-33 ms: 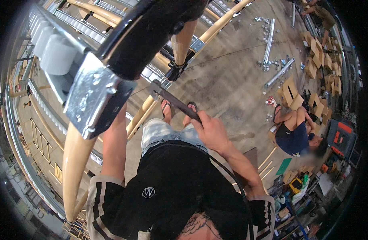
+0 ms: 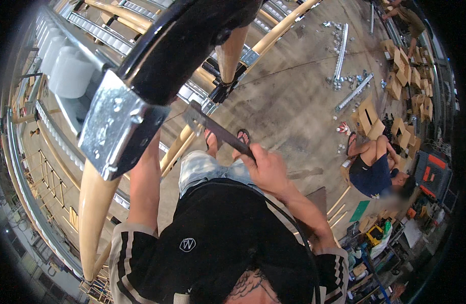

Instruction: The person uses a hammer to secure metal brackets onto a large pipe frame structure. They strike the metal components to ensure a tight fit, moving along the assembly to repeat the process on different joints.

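Black and shiny, the fat tube (image 2: pixel 182 45) runs up from the metal bracket (image 2: pixel 116 121), and a tan pipe (image 2: pixel 97 202) sits below the bracket. Right of the bracket is the hammer (image 2: pixel 226 136), its handle held in the right hand (image 2: pixel 268 169). The bracket hides the left hand; I cannot tell its grip. Small, straight taps, clear of that hand, should work best.

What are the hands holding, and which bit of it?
The right hand holds a hammer by the end of its handle, away from the head. The left hand is hidden behind the metal bracket, so its hold cannot be told.
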`<state>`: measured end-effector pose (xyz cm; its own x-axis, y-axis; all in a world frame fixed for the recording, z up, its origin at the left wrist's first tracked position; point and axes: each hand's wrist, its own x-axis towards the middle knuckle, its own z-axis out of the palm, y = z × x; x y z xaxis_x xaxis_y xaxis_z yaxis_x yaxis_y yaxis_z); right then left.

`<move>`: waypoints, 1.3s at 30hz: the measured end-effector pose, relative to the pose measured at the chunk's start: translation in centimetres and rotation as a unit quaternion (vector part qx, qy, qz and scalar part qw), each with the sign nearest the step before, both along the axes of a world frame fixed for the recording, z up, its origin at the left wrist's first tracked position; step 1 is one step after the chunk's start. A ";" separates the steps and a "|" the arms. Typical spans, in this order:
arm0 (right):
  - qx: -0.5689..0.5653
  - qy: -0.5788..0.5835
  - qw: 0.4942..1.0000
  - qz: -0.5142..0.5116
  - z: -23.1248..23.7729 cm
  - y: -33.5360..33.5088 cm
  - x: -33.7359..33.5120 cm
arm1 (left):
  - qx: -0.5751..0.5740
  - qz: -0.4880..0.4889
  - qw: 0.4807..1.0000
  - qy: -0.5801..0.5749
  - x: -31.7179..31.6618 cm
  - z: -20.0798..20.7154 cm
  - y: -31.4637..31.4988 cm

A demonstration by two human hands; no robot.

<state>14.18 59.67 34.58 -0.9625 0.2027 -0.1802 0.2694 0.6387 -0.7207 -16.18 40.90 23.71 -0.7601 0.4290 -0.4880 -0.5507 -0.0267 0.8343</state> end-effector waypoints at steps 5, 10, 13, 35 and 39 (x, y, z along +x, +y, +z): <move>0.001 -0.060 0.998 -0.033 -2.8 0.9 0.2 | -0.040 -0.062 0.997 -0.022 0.0 1.1 0.4; -0.082 -0.015 0.995 -0.054 2.0 0.9 -0.2 | 0.014 0.020 0.999 -0.033 0.0 0.0 0.8; -0.068 -0.047 0.996 -0.039 -0.1 0.6 -1.1 | -0.016 -0.017 1.000 -0.015 -1.2 -1.2 -0.7; -0.003 -0.072 0.997 -0.004 -1.3 -0.4 -0.6 | 0.048 -0.015 0.999 -0.007 -0.1 -3.0 -1.5; -0.011 -0.077 0.997 -0.025 -1.4 -0.5 -0.7 | 0.047 -0.022 0.999 -0.005 -0.4 -2.5 -1.9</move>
